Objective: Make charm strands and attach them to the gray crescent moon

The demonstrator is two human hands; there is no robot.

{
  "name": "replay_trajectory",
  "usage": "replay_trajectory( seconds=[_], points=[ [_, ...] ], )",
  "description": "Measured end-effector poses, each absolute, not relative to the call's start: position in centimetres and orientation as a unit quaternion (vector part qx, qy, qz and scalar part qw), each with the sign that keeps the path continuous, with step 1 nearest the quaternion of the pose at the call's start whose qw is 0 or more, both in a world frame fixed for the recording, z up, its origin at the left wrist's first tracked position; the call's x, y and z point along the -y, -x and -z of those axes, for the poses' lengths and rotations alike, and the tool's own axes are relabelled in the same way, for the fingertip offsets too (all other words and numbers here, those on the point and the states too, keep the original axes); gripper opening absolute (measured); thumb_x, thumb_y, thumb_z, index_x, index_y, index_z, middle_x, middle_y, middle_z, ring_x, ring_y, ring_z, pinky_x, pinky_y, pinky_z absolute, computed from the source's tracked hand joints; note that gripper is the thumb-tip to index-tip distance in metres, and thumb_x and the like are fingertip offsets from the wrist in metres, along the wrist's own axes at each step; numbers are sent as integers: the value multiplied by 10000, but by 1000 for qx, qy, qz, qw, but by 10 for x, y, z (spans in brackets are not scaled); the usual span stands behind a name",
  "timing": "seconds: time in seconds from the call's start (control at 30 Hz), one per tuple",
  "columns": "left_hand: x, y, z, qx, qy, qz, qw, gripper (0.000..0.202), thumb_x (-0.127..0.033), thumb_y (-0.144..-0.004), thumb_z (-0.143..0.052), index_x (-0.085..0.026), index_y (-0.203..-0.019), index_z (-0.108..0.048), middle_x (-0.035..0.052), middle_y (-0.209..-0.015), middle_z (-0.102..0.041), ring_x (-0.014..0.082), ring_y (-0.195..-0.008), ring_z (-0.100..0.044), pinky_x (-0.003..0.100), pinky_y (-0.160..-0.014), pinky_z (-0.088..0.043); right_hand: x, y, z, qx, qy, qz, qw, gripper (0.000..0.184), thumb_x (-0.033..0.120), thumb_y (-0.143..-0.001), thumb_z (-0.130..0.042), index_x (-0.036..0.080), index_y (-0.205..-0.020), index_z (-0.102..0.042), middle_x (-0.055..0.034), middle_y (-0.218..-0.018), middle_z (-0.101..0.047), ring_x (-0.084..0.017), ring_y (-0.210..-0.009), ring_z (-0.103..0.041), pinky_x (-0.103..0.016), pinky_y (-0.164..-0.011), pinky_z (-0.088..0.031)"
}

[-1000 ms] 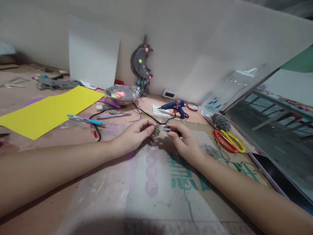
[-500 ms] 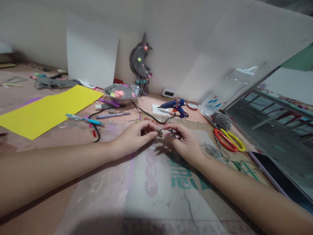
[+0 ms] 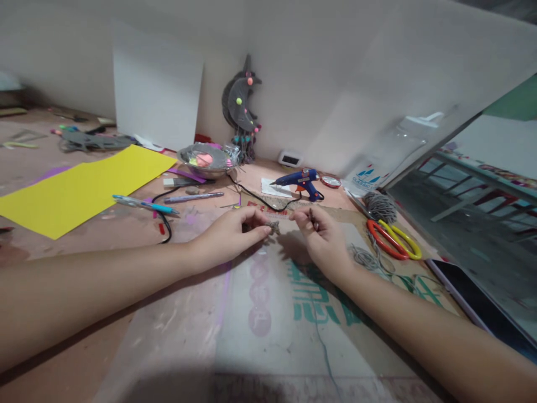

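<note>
Near the middle of the cardboard, my left hand [image 3: 239, 235] pinches a small grey, knotted piece that looks like yarn [image 3: 274, 226] between thumb and fingertips. My right hand [image 3: 321, 238] is a short way to the right, its fingers curled. A small dark reddish object [image 3: 312, 218] shows partly between those fingers, mostly hidden, so its kind is unclear. The two hands do not touch. Loose grey yarn [image 3: 364, 257] lies beside my right wrist, on the printed cardboard [image 3: 268, 347] under plastic film.
A blue glue gun [image 3: 297, 179] rests behind the hands, its tip over a white scrap. Orange-and-yellow-handled scissors [image 3: 388, 240], a grey yarn ball [image 3: 380, 207] and a phone [image 3: 474, 296] lie at right. Pens [image 3: 146, 206], yellow sheet [image 3: 84, 193] and metal bowl [image 3: 207, 168] occupy the left.
My right hand has drawn back slightly to the right, away from the grey piece, and its fingers have curled more. My left hand stays in place with its pinch.
</note>
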State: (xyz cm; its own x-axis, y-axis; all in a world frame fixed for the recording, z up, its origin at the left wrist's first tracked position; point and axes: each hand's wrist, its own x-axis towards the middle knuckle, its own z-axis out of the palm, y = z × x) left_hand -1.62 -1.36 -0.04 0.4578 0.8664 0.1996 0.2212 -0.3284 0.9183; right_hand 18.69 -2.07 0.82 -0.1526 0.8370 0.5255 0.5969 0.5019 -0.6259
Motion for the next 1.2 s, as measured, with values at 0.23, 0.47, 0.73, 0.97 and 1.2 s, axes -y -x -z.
replay_trajectory(
  seconds=[0.23, 0.47, 0.73, 0.97, 1.2],
  points=[
    [12, 16, 2, -378, -717, -369, 455, 180, -327, -833, -566, -161, -889, -607, 37, -838, -666, 156, -738, -609, 277, -660, -468, 12, -189, -4, 706, 500, -157, 478, 151, 327, -882, -504, 198, -860, -578, -7, -741, -580, -131, -627, -504, -257, -585, -410],
    [12, 17, -3, -376, -727, -377, 434, 175, -304, -842, -551, -156, -905, -622, 35, -881, -666, 155, -807, -611, 281, -744, -463, 21, -183, -8, 775, 460, -145, 408, 127, 243, -837, -538, 193, -729, -580, 10, -654, -594, -128, -587, -529, -244, -545, -407],
    [11, 16, 0, -394, -730, -372, 418, 183, -330, -829, -553, -162, -878, -609, 23, -849, -651, 155, -773, -587, 272, -704, -452, 22, -182, -12, 769, 450, -173, 419, 138, 281, -843, -547, 188, -884, -640, -28, -808, -684, -153, -691, -611, -259, -602, -461],
    [13, 16, -2, -393, -744, -373, 391, 120, -268, -812, -550, -169, -851, -604, 5, -831, -642, 147, -770, -580, 271, -725, -449, 24, -183, -8, 784, 438, -158, 411, 160, 199, -800, -583, 198, -944, -654, -4, -754, -671, -119, -579, -560, -244, -552, -449],
    [15, 17, -5, -370, -767, -358, 383, 116, -241, -818, -539, -171, -857, -623, 11, -842, -658, 146, -786, -590, 258, -715, -454, 26, -183, -8, 816, 372, -141, 419, 86, 210, -822, -602, 229, -883, -659, -5, -806, -686, -134, -707, -616, -252, -634, -467]
  ],
)
